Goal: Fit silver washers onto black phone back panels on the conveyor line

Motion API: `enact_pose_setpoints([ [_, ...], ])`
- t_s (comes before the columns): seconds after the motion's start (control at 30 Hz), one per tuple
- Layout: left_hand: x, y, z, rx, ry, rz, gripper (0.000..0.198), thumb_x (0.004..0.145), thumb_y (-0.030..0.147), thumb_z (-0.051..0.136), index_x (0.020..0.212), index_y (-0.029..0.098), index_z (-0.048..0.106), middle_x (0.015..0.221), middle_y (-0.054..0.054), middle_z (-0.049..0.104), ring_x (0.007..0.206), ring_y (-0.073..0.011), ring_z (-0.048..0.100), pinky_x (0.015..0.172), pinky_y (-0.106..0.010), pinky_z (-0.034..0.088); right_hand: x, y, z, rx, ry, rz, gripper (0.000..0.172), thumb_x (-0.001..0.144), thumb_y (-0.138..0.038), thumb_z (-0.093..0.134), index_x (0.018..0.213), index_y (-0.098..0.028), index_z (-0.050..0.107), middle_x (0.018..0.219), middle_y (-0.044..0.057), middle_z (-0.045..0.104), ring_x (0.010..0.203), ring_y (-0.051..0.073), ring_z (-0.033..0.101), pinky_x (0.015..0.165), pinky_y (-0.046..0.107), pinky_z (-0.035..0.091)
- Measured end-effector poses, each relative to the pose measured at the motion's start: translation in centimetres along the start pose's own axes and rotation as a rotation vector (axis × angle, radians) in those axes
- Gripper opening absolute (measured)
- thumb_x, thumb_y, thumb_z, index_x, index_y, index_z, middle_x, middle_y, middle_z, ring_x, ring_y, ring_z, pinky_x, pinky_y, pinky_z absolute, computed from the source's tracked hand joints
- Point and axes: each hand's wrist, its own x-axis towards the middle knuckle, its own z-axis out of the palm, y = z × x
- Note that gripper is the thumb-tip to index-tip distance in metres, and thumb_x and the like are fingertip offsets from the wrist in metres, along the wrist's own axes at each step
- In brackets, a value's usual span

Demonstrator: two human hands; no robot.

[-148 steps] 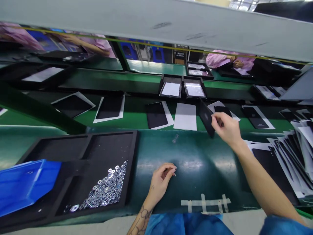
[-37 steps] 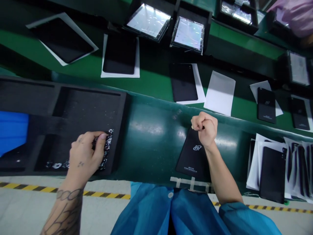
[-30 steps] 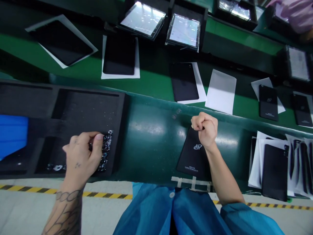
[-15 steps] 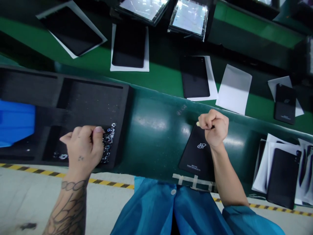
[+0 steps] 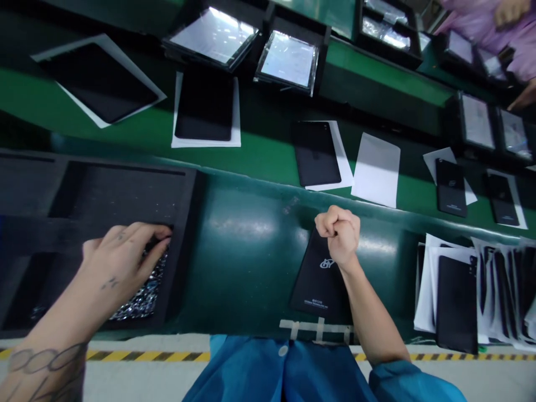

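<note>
My left hand (image 5: pixel 119 262) is over the right compartment of a black foam tray (image 5: pixel 121 187), thumb and forefinger pinched together near its right wall. What sits between the fingertips, if anything, is too small to make out. Below that hand lies a heap of small shiny parts (image 5: pixel 144 298). My right hand (image 5: pixel 341 231) is curled into a fist at the top of a black back cover (image 5: pixel 316 285) with a pale logo, which lies flat on the green bench. Its fingers hide whatever they hold.
Upright covers with white sheets (image 5: pixel 494 279) stand in a row at right, a black cover (image 5: pixel 456 301) leaning in front. On the green belt (image 5: pixel 268 151) beyond lie dark covers (image 5: pixel 318 153) on paper. A co-worker's pink sleeve (image 5: pixel 469 22) shows at far right. Tape strips (image 5: pixel 320 329) mark the bench edge.
My left hand has turned and moved towards the compartment's right wall, fingertips now pinched there. The right fist stays at the cover; a pale yellow tip seen beside it earlier is hidden. The view has shifted.
</note>
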Motion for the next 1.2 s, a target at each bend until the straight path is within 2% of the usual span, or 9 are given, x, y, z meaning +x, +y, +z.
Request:
enact_pose_setpoints([
  [0.33,2.3,-1.4,-0.2,-0.218,-0.224,-0.091,0.029,0.084,0.05,0.048,0.094,0.027,0.061,0.097,-0.009,0.075,0.096,-0.0323,0.07,0.08,-0.038,0.05,0.1,0.2,-0.1,0.025,0.002,0.015,0.025,0.082,-0.024,0.051,0.06,-0.025,0.039,0.051,-0.006,0.029,0.046,0.011,0.024,0.053,0.028,0.018],
  [0.53,2.9,-0.3,-1.9,-0.269,-0.095,-0.064,0.03,0.09,0.05,0.049,0.101,0.024,0.06,0.091,-0.009,0.074,0.084,-0.0295,0.071,0.078,-0.037,0.055,1.5,-0.2,-0.1,0.11,0.008,0.016,0.024,0.077,-0.024,0.055,0.058,-0.025,0.039,0.048,-0.008,0.028,0.044,0.01,0.021,0.047,0.024,0.017],
  [0.67,3.0,-0.8,-2.3,-0.284,0.036,0.002,0.038,0.093,0.05,0.05,0.11,0.021,0.068,0.102,-0.012,0.078,0.091,-0.031,0.074,0.084,-0.04,0.054,2.0,-3.2,-3.4,0.303,0.049,0.04,0.025,0.078,-0.025,0.059,0.062,-0.024,0.038,0.048,-0.01,0.025,0.043,0.009,0.014,0.04,0.021,0.016],
  [0.77,2.4,-0.4,-3.1,-0.269,0.07,0.085,0.035,0.094,0.049,0.05,0.102,0.023,0.072,0.104,-0.013,0.08,0.096,-0.0319,0.074,0.092,-0.043,0.053,-1.0,-5.6,-7.4,0.295,0.105,0.182,0.018,0.086,-0.027,0.063,0.074,-0.023,0.052,0.056,-0.008,0.044,0.042,0.007,0.014,0.038,0.019,0.013],
  [0.83,1.7,1.7,-3.6,-0.272,0.132,0.072,0.032,0.097,0.047,0.052,0.101,0.023,0.071,0.105,-0.012,0.079,0.097,-0.0314,0.072,0.093,-0.044,0.054,-5.0,-6.7,-9.7,0.203,0.145,0.369,0.014,0.093,-0.034,0.066,0.087,-0.022,0.063,0.071,-0.002,0.064,0.041,0.004,0.015,0.038,0.019,0.009],
  [0.93,-0.3,8.5,-2.7,-0.488,0.227,0.076,0.025,0.103,0.044,0.054,0.104,0.024,0.069,0.107,-0.01,0.076,0.098,-0.0292,0.072,0.095,-0.045,0.058,-12.6,-7.1,-10.8,0.029,0.214,0.653,0.032,0.096,-0.048,0.071,0.115,-0.022,0.072,0.119,0.015,0.079,0.043,0.002,0.021,0.038,0.02,0.009],
  [1.03,-2.1,17.7,0.7,-0.849,-0.01,0.35,0.018,0.108,0.037,0.052,0.103,0.03,0.067,0.108,-0.008,0.077,0.107,-0.0271,0.074,0.116,-0.05,0.053,-18.5,-6.7,-9.9,-0.031,0.321,0.748,0.045,0.094,-0.055,0.077,0.13,-0.029,0.073,0.155,0.02,0.064,0.045,0.001,0.023,0.039,0.023,0.009],
  [1.13,-2.6,24.8,4.6,-1.054,-0.117,0.444,0.017,0.109,0.028,0.049,0.102,0.032,0.065,0.1,-0.004,0.075,0.1,-0.024,0.075,0.135,-0.052,0.036,-21.0,-5.7,-8.3,0.007,0.375,0.78,0.052,0.089,-0.056,0.083,0.133,-0.032,0.074,0.16,0.018,0.06,0.046,0.001,0.021,0.04,0.023,0.01],
  [1.2,-2.5,27.2,6.4,-1.135,-0.097,0.435,0.016,0.107,0.027,0.053,0.1,0.031,0.066,0.097,-0.001,0.075,0.095,-0.0225,0.075,0.139,-0.054,0.026,-20.9,-4.7,-7.1,0.024,0.407,0.78,0.055,0.085,-0.054,0.089,0.132,-0.031,0.075,0.149,0.015,0.068,0.048,0.0,0.022,0.04,0.021,0.012],
])
